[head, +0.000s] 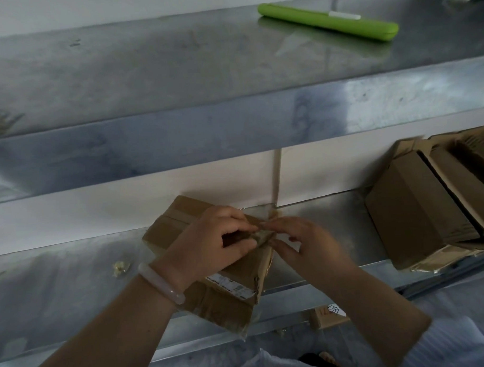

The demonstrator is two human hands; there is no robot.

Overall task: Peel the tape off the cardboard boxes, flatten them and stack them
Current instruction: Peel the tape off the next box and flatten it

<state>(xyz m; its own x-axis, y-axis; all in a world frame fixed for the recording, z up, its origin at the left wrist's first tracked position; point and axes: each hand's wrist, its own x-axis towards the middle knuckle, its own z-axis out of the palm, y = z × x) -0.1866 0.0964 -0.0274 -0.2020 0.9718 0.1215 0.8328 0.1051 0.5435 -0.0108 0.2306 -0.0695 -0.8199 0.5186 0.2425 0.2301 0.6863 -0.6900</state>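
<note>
Head cam: L hand (218, 239) grips box (231, 293), R hand (306, 247) pinches tape (262, 234).

Two bare forearms are reaching forward from the bottom of the view, with the hands meeting in the middle. The left hand (218, 239) is lying palm down, its fingers curling over the top corner of a cardboard box (231, 296) and gripping it. A pale bangle (162, 282) is sitting on that wrist. The right hand (309, 244), slightly blurred, is stretching thumb and forefinger toward the same corner, its other fingers spreading loosely; whether it is pinching anything is unclear.
</note>
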